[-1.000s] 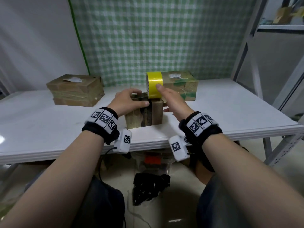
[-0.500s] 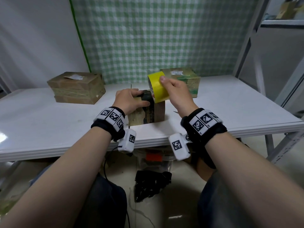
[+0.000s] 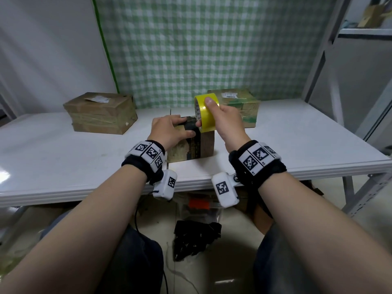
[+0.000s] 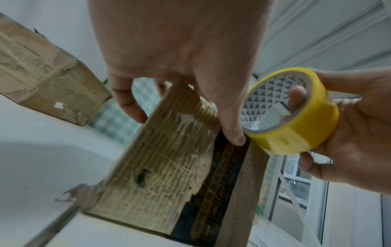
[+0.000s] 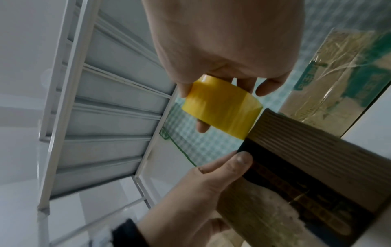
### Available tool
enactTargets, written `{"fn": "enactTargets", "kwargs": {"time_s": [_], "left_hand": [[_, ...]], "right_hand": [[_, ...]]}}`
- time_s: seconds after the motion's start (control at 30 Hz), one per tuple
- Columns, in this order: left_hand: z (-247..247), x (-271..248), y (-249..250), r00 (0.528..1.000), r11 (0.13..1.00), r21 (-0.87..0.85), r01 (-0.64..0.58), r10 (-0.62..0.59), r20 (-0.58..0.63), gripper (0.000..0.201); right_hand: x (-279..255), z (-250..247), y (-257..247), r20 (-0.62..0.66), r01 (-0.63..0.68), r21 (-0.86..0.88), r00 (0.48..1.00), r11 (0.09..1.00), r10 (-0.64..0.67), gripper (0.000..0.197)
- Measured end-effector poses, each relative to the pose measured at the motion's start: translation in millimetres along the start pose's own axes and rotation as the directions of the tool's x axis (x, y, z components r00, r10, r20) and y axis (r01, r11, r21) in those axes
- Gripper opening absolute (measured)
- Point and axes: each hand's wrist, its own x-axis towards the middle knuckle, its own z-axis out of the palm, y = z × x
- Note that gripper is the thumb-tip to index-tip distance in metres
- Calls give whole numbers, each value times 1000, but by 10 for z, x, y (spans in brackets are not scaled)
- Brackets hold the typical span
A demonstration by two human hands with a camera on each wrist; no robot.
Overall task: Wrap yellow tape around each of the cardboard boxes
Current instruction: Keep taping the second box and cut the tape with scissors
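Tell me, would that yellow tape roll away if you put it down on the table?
Probably, if set on its edge: the yellow tape roll is a round ring, and the white table looks smooth. Laid flat, it would likely stay put. It also seems light and stiff, since the right hand lifts it with fingers and thumb and it stays round.

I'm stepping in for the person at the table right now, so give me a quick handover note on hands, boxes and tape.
Right hand grips the yellow tape roll at the small box's top edge.
Left hand holds that box, thumb pressing by the roll, apparently on the tape's end.
Left box and back box sit apart on the table; both show glossy tape.
Done: wrap just starting on the small box.
Left: run the tape around it.
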Motion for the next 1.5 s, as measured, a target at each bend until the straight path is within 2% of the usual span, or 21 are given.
{"fn": "enactTargets", "kwargs": {"time_s": [0.17,0.33,0.4,0.47,0.5,0.63,0.87,0.97,1.1,1.27,1.33,1.43,1.5], "left_hand": [[4,4,-15,1000,1000,-12,7,-7,4,66],[15,6,-12,1000,1000,4,-7,7,-6,65],[16,11,-12,1000,1000,1,-5,5,-4,66],[12,9,2,1000,1000,11,3,-3,1,66],[7,6,13,1000,1000,18,3,-3,3,66],[-5,-30,40,1000,999,35,0,0,6,66],[-9,-14,48,1000,999,33,11,-12,18,68],[-7,-6,27,1000,998,56,-2,1,23,68],[-13,0,13,998,994,103,-35,30,52,69],[-125,1,-3,980,972,211,-100,60,189,71],[-136,-19,-10,978,989,120,-83,58,202,70],[-127,-47,-14,995,998,-61,-17,23,92,63],[-124,-54,12,999,981,-191,24,-17,38,53]], "right_hand": [[-95,-113,-124,33,-26,1,999,1000,26,47],[-175,-302,-119,92,-98,-52,990,994,103,33],[-175,-291,-74,117,-124,-134,983,983,140,48],[-165,-265,-44,77,-139,-195,985,971,157,70],[-158,-266,-45,54,-141,-201,986,969,155,73],[-165,-315,-86,51,-165,-189,983,968,177,51],[-278,-427,-78,115,-181,-200,972,963,206,29],[-333,-431,20,173,-216,-294,946,931,274,38],[-272,-389,255,118,-297,-435,917,850,381,53],[-240,-352,343,79,-350,-474,897,808,435,57],[-224,-359,368,81,-356,-450,897,819,434,55],[-223,-374,358,104,-331,-421,907,845,408,46],[-195,-401,333,92,-294,-365,933,883,348,49]]}}
